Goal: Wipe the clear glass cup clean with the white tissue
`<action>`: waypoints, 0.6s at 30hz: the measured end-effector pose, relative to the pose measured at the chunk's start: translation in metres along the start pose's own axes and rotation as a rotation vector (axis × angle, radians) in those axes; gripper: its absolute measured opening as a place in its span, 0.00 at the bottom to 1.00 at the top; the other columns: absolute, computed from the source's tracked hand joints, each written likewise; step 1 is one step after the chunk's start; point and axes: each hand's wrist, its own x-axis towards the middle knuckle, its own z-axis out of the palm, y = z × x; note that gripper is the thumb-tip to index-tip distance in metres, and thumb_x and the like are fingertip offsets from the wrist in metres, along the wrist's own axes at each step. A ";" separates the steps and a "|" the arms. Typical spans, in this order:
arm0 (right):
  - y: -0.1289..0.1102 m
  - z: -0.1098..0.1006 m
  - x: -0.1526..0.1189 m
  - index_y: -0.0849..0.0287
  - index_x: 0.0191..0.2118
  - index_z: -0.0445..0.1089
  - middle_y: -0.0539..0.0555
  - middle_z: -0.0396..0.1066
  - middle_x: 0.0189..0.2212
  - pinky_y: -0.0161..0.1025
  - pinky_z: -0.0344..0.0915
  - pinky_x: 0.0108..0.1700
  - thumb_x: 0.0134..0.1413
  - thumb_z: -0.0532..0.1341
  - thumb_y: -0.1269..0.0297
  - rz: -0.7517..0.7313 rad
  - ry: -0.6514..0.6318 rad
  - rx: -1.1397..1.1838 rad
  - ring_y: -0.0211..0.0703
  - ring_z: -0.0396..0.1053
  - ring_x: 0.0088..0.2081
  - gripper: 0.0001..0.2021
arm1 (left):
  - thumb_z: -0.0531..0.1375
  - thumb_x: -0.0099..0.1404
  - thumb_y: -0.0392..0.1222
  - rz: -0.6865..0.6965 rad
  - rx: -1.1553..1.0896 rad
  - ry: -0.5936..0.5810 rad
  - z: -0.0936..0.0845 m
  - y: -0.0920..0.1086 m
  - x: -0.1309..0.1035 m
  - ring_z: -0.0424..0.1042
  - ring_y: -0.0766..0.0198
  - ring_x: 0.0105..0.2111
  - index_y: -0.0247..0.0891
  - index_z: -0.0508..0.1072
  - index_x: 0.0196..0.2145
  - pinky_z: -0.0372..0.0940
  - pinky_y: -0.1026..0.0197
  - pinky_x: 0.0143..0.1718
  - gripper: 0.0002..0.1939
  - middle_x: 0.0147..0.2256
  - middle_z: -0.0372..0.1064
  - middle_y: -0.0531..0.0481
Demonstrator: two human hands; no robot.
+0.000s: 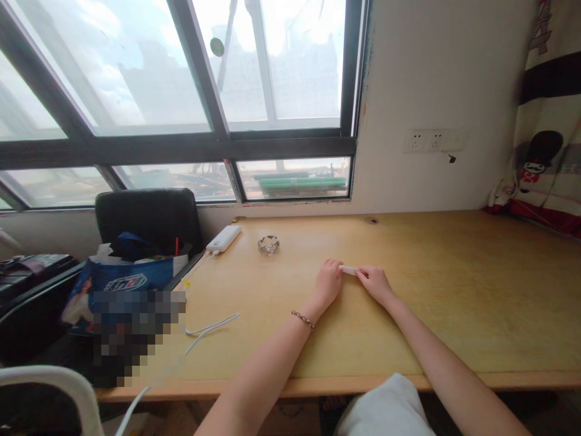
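Both forearms bare, no sleeves. Left wrist: thin beaded bracelet (302, 320), dark and light beads. White garment (385, 406) at lower edge.

Desk under the window, with odds and ends toward its left end

A wooden desk (454, 303) runs below the window (181, 91). On the desk, a glass ashtray (269, 244) sits near the back edge; a white power bank (223, 238) lies just left of it, its white cable (206, 330) trailing toward the desk's front left. Off the desk's left end stands a black chair (149, 218) holding a blue bag (122, 281). Wall sockets (433, 140) are above the desk's right part.
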 end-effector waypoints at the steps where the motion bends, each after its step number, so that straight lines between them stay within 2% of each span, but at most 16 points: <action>1: 0.001 0.000 0.001 0.60 0.26 0.71 0.54 0.71 0.24 0.35 0.58 0.30 0.49 0.51 0.61 0.029 0.034 0.017 0.41 0.65 0.26 0.13 | 0.50 0.59 0.32 -0.019 -0.027 0.055 0.000 0.000 0.000 0.60 0.61 0.45 0.36 0.65 0.42 0.56 0.55 0.47 0.13 0.42 0.64 0.44; 4: 0.006 -0.001 0.003 0.60 0.25 0.71 0.52 0.70 0.20 0.34 0.57 0.27 0.44 0.54 0.59 0.136 0.140 0.082 0.41 0.64 0.24 0.12 | 0.54 0.57 0.36 -0.149 -0.156 0.196 0.002 -0.003 0.003 0.56 0.58 0.51 0.36 0.57 0.50 0.53 0.52 0.50 0.22 0.49 0.57 0.42; 7: 0.012 0.000 0.006 0.61 0.24 0.69 0.50 0.67 0.18 0.33 0.56 0.24 0.39 0.58 0.56 0.249 0.209 0.232 0.40 0.63 0.22 0.12 | 0.56 0.56 0.42 -0.344 -0.448 0.216 0.006 -0.008 0.007 0.63 0.58 0.45 0.34 0.56 0.50 0.60 0.54 0.44 0.24 0.49 0.57 0.38; 10: 0.014 0.001 0.007 0.62 0.26 0.66 0.50 0.68 0.21 0.33 0.58 0.25 0.36 0.60 0.55 0.298 0.225 0.477 0.39 0.63 0.23 0.14 | 0.55 0.57 0.48 -0.497 -0.795 0.064 0.007 -0.009 0.010 0.70 0.63 0.33 0.30 0.60 0.46 0.66 0.59 0.35 0.23 0.43 0.64 0.36; 12: 0.013 0.002 0.008 0.62 0.29 0.65 0.51 0.69 0.23 0.34 0.59 0.27 0.35 0.61 0.55 0.284 0.208 0.602 0.40 0.65 0.25 0.16 | 0.53 0.58 0.52 -0.525 -0.933 -0.083 0.006 -0.006 0.010 0.71 0.65 0.27 0.28 0.64 0.40 0.67 0.61 0.31 0.22 0.37 0.68 0.37; 14: 0.011 0.002 0.007 0.62 0.30 0.64 0.52 0.69 0.26 0.35 0.61 0.30 0.34 0.62 0.55 0.250 0.165 0.674 0.42 0.66 0.28 0.17 | 0.52 0.57 0.55 -0.510 -0.986 -0.178 0.004 -0.001 0.009 0.71 0.66 0.24 0.28 0.66 0.36 0.67 0.63 0.28 0.24 0.34 0.69 0.38; 18: 0.007 0.003 0.007 0.61 0.27 0.62 0.51 0.68 0.25 0.35 0.60 0.31 0.33 0.63 0.57 0.206 0.028 0.718 0.40 0.65 0.27 0.15 | 0.53 0.55 0.58 -0.485 -0.996 -0.222 0.003 0.006 0.006 0.71 0.66 0.23 0.30 0.68 0.35 0.66 0.66 0.24 0.25 0.33 0.70 0.41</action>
